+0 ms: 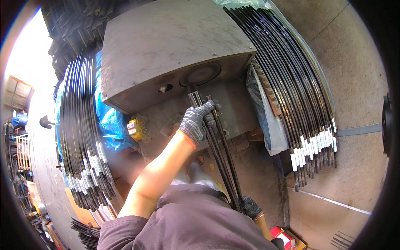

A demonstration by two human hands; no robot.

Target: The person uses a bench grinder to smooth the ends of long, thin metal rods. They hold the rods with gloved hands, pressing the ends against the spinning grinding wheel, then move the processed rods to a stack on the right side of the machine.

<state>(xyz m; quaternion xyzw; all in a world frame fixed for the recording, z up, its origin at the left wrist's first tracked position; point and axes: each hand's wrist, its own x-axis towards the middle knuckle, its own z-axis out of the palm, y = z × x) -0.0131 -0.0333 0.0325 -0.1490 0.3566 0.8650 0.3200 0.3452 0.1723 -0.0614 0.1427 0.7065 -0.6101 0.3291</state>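
Before a boxy grey metal housing (175, 37), the grey-gloved left hand (197, 123) wraps around long black metal rods (219, 158) near their upper ends; whether the right hand (252, 208), lower beside them, grips, I cannot tell.

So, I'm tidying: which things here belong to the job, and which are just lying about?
In use: left hand, right hand, held rods; probably grey machine, rod stacks.

Apparently lying about: blue plastic, red-and-white object.
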